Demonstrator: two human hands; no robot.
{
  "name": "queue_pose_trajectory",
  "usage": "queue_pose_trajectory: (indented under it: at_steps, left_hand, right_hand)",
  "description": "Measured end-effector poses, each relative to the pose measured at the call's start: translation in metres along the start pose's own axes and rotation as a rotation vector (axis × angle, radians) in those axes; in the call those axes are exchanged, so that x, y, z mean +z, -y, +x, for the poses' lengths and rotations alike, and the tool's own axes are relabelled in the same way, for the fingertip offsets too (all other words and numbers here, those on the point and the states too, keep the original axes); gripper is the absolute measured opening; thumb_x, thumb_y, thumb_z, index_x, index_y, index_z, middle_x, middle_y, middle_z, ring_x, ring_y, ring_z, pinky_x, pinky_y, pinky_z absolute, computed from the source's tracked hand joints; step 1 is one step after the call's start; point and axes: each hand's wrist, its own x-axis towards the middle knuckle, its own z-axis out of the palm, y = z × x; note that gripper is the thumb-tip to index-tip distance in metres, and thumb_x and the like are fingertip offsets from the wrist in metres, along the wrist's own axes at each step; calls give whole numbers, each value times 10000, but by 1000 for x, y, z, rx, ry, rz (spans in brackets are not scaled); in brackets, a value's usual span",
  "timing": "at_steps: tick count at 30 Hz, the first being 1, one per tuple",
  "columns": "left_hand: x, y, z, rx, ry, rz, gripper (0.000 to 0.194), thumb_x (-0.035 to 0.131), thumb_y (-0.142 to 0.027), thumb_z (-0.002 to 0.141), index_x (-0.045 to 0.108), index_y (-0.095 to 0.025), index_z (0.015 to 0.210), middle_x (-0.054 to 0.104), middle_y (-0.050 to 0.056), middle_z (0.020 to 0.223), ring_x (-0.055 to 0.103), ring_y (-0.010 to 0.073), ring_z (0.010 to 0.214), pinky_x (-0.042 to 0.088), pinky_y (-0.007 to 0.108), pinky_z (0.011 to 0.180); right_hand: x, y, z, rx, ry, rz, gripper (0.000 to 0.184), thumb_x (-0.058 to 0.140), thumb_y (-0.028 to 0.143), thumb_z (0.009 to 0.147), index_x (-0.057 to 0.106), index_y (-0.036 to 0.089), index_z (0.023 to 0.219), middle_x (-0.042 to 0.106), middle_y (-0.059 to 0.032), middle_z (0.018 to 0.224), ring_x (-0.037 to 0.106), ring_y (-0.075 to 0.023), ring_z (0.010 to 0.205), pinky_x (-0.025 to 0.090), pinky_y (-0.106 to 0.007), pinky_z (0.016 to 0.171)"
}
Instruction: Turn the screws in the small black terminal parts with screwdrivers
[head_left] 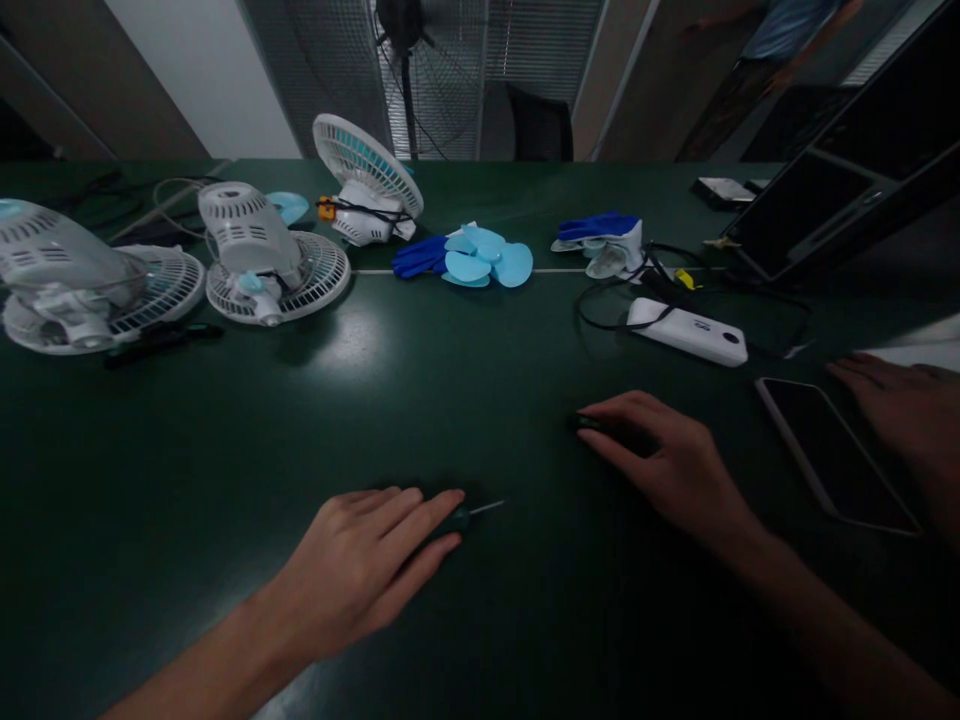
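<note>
My left hand (375, 550) rests low over the green tabletop, its fingers closed around a small screwdriver (455, 520). The dark green handle is mostly covered by my fingers, and the thin metal shaft points right. To the right, my right hand (667, 455) pinches a small dark object (583, 422) between thumb and fingertips, close to the table surface. What kind of thing it is does not show. Beyond my right hand lies a white power strip (686, 330) with a black cord. A smartphone (836, 455) lies to the right of that hand.
Several white fans stand or lie at the left, including a face-down fan (277, 275) and a tilted fan (367, 180). Light-blue fan blades (487, 257) lie on blue gloves. More gloves (604, 240) sit further right. Another person's hand (900, 400) rests beside the phone.
</note>
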Motion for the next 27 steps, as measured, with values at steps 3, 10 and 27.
queue_pose_trajectory:
  at_steps: [3, 10, 27]
  left_hand:
    - [0, -1, 2, -20, -11, 3, 341, 496, -300, 1030, 606, -145, 1314, 713, 44, 889, 698, 159, 718, 569, 282, 585]
    - [-2, -3, 4, -8, -22, -15, 320, 520, -258, 1007, 619, -139, 1288, 698, 43, 860, 673, 170, 689, 539, 303, 549]
    - [0, -4, 6, 35, 78, -44, 313, 516, -248, 1001, 600, -151, 1285, 685, 41, 855, 658, 174, 687, 541, 321, 573]
  right_hand:
    - [13, 31, -10, -106, 134, 80, 230, 642, 310, 947, 691, 292, 1172, 670, -52, 1145, 651, -204, 1026, 582, -345, 792]
    - [30, 54, -20, -229, 236, 111, 193, 665, 238, 922, 712, 278, 1105, 691, -33, 1037, 630, -198, 957, 517, -369, 793]
    - [31, 59, -21, -225, 277, 108, 174, 684, 230, 910, 701, 310, 1063, 689, 5, 1021, 605, -186, 942, 406, -388, 838]
